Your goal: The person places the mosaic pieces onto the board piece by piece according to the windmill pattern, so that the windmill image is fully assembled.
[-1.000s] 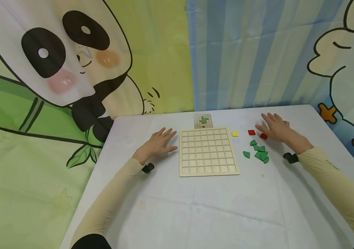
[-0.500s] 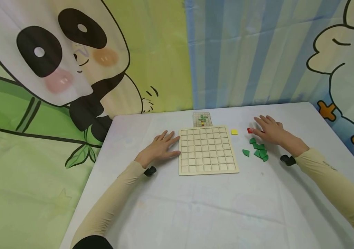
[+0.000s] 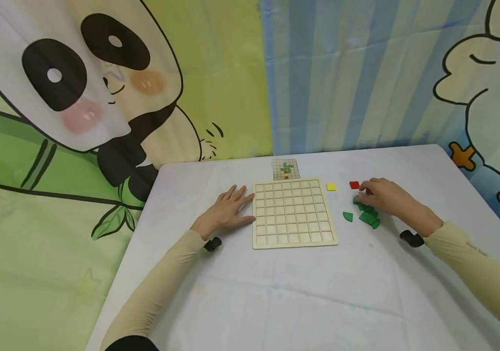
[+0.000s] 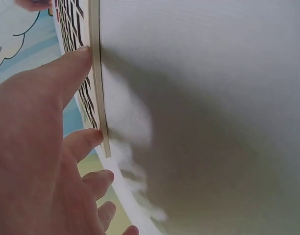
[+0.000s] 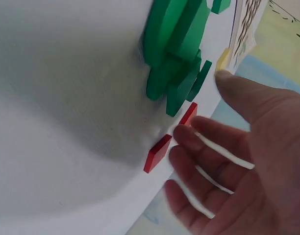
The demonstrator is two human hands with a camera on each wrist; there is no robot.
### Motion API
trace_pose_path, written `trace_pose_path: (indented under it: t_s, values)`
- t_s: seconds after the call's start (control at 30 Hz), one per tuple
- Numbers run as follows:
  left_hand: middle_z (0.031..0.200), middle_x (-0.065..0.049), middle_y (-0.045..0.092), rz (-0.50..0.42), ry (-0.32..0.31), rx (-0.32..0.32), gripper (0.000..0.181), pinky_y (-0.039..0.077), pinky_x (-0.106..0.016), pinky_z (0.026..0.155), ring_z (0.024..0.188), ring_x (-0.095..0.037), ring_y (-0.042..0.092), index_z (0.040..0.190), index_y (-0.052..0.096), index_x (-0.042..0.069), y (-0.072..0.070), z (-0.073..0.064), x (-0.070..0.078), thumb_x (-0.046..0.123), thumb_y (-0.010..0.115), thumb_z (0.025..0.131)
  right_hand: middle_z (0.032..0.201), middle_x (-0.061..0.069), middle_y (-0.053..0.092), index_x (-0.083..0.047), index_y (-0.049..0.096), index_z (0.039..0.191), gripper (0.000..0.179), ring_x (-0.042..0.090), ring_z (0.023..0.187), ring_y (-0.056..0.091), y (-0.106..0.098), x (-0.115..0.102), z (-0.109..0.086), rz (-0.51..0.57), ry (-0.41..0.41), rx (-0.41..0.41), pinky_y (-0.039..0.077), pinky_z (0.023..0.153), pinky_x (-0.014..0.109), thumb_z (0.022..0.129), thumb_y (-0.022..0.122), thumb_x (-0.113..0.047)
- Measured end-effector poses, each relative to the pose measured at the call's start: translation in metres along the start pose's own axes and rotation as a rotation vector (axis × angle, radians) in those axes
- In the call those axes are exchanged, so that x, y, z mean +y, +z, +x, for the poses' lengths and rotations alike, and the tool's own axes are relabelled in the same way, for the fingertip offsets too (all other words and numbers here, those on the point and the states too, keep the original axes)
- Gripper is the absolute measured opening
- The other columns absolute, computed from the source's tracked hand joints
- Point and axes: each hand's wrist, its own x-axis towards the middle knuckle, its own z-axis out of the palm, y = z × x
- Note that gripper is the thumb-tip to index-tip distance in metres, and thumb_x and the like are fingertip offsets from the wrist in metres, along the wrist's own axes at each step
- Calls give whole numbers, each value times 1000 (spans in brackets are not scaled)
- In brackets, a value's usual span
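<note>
My left hand (image 3: 224, 210) lies beside the pale gridded board (image 3: 293, 212), fingers spread. In the left wrist view, its thumb and index fingertip touch the board's edge (image 4: 97, 83). My right hand (image 3: 388, 196) is over the loose pieces at the right, fingers loosely bent. The right wrist view shows its thumb apart from the fingers and nothing between them. Its fingertips are right by two red tiles (image 5: 157, 153); the head view shows one red tile (image 3: 354, 185), the other hidden by the hand. Several green pieces (image 3: 368, 218) lie heaped just below this hand.
A yellow square tile (image 3: 330, 186) lies off the board's upper right corner. One green quarter-round piece (image 3: 348, 216) sits apart from the heap. Behind the board is a small card (image 3: 286, 168) with a coloured grid picture. A printed curtain (image 3: 342, 73) hangs behind the white table (image 3: 302, 297).
My left hand has moved right to the board's edge. My right hand first moved left over the red tiles, then came nearer the green heap, its fingers bending.
</note>
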Motion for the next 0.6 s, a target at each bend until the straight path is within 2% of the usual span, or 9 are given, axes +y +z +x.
trace_pose_path:
  t_s: [0.27,0.6]
  values:
    - [171,-5,7,-32,-12,-6,83,13,-56,126,158,-32,-1,161,24,29,3,-2,2,71,49,94,95,13,68,4,69,108,37,23,84,63,11,-7,-2,-7,-4,-23,56,78,45,89,77,-28]
    - [171,-5,7,-56,-13,-2,84,12,-55,126,158,-32,-2,161,23,30,0,-1,2,73,48,93,93,11,66,4,68,111,36,21,81,60,9,-14,4,-1,-39,-3,56,74,42,89,77,-24]
